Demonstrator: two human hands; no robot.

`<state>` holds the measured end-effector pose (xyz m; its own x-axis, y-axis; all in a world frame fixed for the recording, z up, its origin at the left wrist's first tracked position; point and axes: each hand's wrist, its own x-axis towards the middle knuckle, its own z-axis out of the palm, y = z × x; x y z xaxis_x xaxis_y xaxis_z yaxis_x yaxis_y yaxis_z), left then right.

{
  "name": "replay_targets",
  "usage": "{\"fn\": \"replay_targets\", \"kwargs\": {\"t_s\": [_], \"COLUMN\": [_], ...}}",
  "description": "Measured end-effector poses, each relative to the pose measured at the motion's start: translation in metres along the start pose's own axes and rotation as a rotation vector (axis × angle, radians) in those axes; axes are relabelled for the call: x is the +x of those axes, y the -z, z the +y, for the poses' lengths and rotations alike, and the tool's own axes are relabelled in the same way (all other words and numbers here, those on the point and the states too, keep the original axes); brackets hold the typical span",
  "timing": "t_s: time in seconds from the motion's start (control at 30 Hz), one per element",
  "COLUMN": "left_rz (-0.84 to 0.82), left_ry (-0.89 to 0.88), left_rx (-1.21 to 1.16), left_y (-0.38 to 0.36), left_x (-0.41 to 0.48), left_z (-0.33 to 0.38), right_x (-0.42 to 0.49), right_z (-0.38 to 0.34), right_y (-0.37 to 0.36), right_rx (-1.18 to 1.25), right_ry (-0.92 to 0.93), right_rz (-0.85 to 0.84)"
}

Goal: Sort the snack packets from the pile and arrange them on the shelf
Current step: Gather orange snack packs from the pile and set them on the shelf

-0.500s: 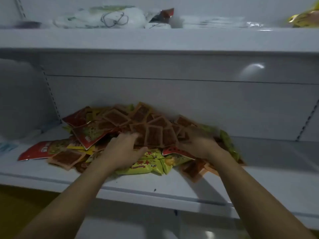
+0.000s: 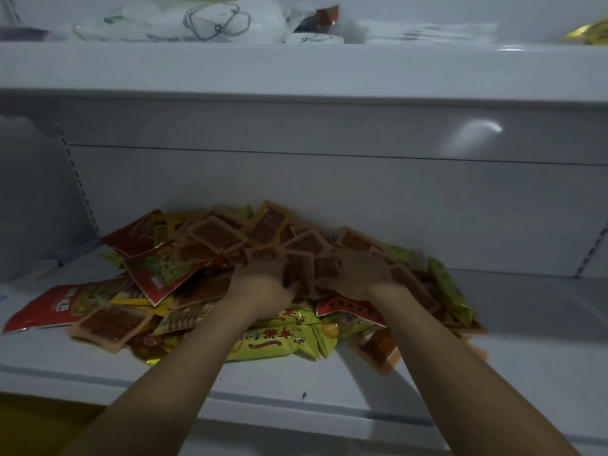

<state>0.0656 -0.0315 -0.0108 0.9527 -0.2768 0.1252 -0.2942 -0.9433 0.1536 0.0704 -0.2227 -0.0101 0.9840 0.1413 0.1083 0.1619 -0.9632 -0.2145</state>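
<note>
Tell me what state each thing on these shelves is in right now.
snack packet pile, unsorted heap on the lower shelf
left hand, in the pile, grip too blurred to tell
right hand, in the pile, grip too blurred to tell
red packet, flat at the pile's left edge
green packets, flat at the front
white bag, lying on the upper shelf

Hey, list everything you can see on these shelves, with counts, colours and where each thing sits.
Pile: one, mixed colours, on lower shelf.
Orange packets: many, orange-brown, top and back of pile.
Red packets: at least four, red, left and front.
Green packets: several, green, front and right.
Yellow packets: a few, yellow, lower left.
Upper shelf: one, white, above.
Bags: a few, white, on upper shelf.
Left hand: on pile, blurred.
Right hand: on pile, blurred.
</note>
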Motion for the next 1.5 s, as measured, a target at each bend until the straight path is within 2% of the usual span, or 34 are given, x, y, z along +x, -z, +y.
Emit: {"fn": "replay_targets", "kwargs": {"t_s": [0.17,0.4,0.63,0.77,0.93,1.1,1.23,1.4,1.5], "left_rz": [0.019,-0.002,0.001,0.038,0.130,0.195,0.221,0.135,0.052], "left_ry": [0.066,0.120,0.078,0.100,0.160,0.212,0.216,0.180,0.171], "left_rx": [0.007,-0.018,-0.246,-0.359,-0.452,-0.421,-0.396,-0.380,-0.378], "left_y": [-0.008,-0.021,-0.018,-0.010,0.008,0.032,0.043,0.040,0.034], "left_x": [0.021,0.035,0.042,0.040,0.038,0.035,0.033,0.028,0.030], "left_z": [0.009,0.009,-0.007,-0.013,-0.021,-0.039,-0.053,-0.054,-0.050], "right_x": [0.023,0.022,0.024,0.023,0.022,0.018,0.027,0.043,0.045], "right_z": [0.002,-0.001,-0.002,-0.004,0.000,0.008,0.005,-0.016,-0.022], "right_y": [-0.021,-0.021,-0.020,-0.016,0.003,0.029,0.042,0.031,0.015], "right_rx": [-0.070,-0.019,0.064,0.099,0.070,0.047,0.137,0.364,0.364], "right_ry": [-0.104,-0.178,-0.195,-0.208,-0.218,-0.273,-0.266,-0.267,-0.297], "right_rz": [0.020,0.055,0.074,0.042,0.101,0.130,0.163,0.096,0.110]}}
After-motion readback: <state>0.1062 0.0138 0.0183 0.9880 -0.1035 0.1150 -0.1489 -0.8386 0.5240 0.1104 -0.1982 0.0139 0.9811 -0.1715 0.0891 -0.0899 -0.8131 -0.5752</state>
